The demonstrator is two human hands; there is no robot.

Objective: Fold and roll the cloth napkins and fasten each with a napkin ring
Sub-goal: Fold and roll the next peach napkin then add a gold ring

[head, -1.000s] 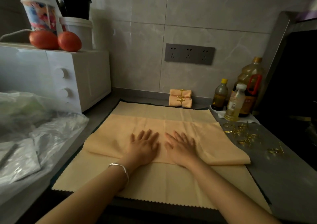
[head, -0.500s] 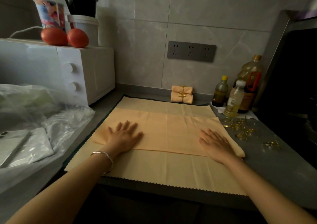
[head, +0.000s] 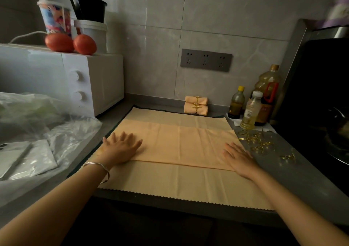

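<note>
A peach cloth napkin [head: 179,144] lies folded into a wide band on top of a larger flat peach cloth [head: 179,183] on the grey counter. My left hand [head: 120,147] presses flat on the band's left end, fingers straight and spread. At the band's right end my right hand [head: 238,157] lies flat as well. Two rolled napkins [head: 196,105] with gold rings are stacked against the back wall. Several loose gold napkin rings [head: 256,142] lie scattered on the counter just right of my right hand.
A white microwave [head: 62,83] with two tomatoes [head: 71,43] and cups on top stands at the left. Clear plastic bags [head: 43,132] cover the left counter. Three oil bottles [head: 255,104] stand at the back right beside a dark stove [head: 324,113]. The counter's front edge runs below the cloth.
Both hands slid outward along the folded band, from its middle to its two ends, smoothing it flat. The camera view shifted slightly.
</note>
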